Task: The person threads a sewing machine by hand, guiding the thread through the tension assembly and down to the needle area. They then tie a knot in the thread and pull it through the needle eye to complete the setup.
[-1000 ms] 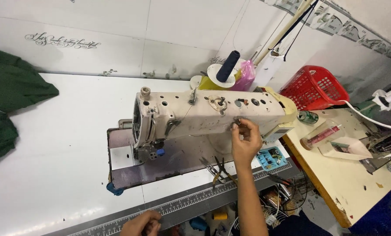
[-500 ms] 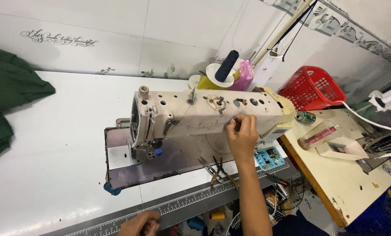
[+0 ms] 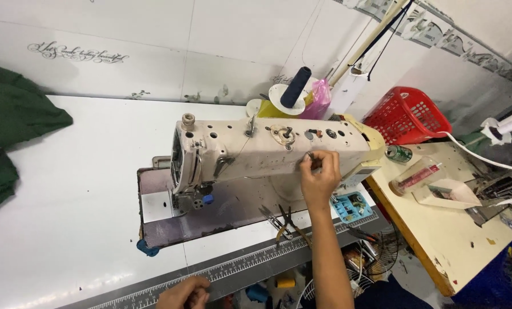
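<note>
While the white worktop (image 3: 67, 189) fills most of the view, one cream sewing machine (image 3: 267, 151) sits at its centre, and the right hand (image 3: 319, 174) rests on the machine's front face toward 3 o'clock, fingers (image 3: 310, 162) pinched narrowly on a small dark part too tiny to identify. At 6 o'clock the left hand (image 3: 181, 293) curls over the worktop edge by one grey ruler strip (image 3: 250, 266); whether it holds anything I cannot tell. A slip could drop the small part among two pliers (image 3: 287, 223) lying below. One green cloth (image 3: 13, 137) lies at 9 o'clock, one red basket (image 3: 407, 114) at 2, one dark thread cone (image 3: 296, 87) at 12.
</note>
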